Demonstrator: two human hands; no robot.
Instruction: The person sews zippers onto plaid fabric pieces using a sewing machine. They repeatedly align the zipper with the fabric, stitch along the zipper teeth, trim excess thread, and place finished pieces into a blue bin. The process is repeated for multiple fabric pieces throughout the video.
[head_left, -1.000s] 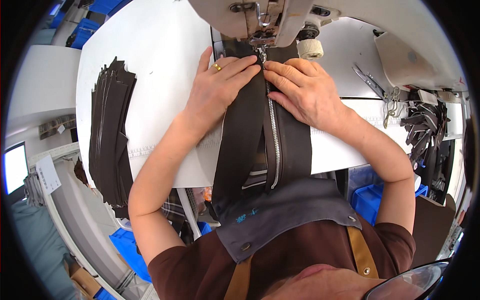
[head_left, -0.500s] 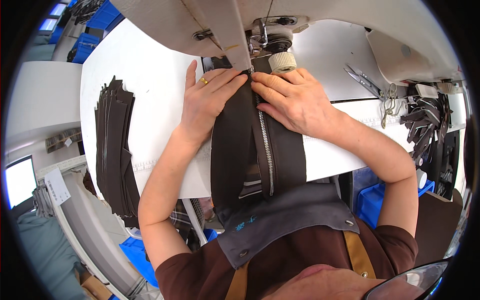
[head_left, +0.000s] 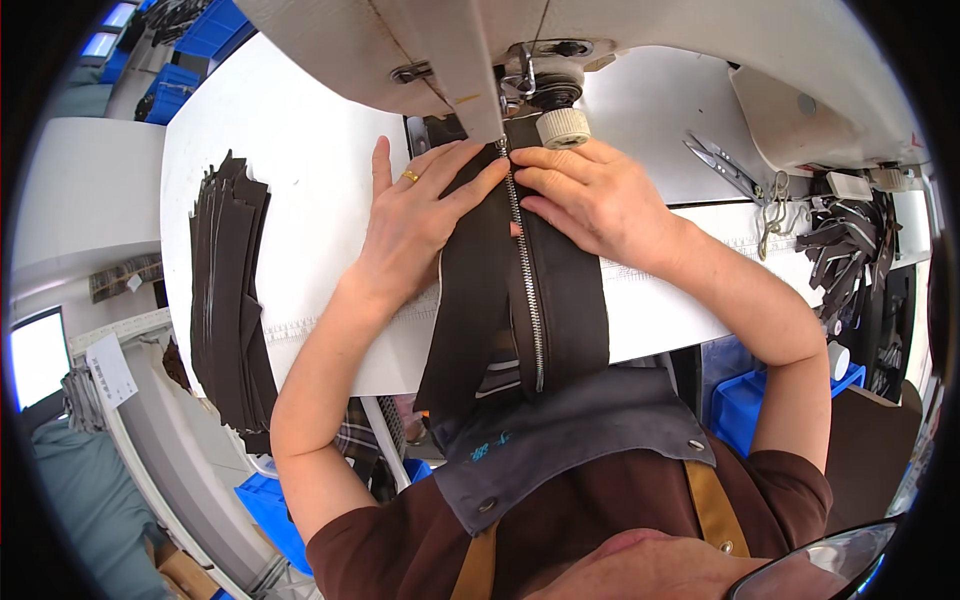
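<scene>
A dark brown fabric piece (head_left: 572, 310) with a silver metal zipper (head_left: 528, 290) runs lengthwise toward me under the head of a white sewing machine (head_left: 452, 60). My left hand (head_left: 425, 210), with a ring on one finger, lies over the left fabric strip (head_left: 462, 330). Its index fingertip touches beside the zipper's far end, and a bit of skin shows through the gap between strip and zipper, so the thumb seems to be underneath. On the zipper's right side rests my right hand (head_left: 600, 195), fingers stretched flat on the cloth near the ribbed white knob (head_left: 564, 127).
Stacked dark fabric strips (head_left: 228, 290) lie at the left of the white table (head_left: 310, 200). Thread snips (head_left: 722, 165) and a wire hook (head_left: 772, 215) are at right, beside a bundle of dark scraps (head_left: 850, 240). A blue bin (head_left: 738, 410) stands below the right edge.
Both hands have come slightly nearer to me along the zipper. The left strip's near end has swung outward to the left, and the fingertip skin now shows in the gap.
</scene>
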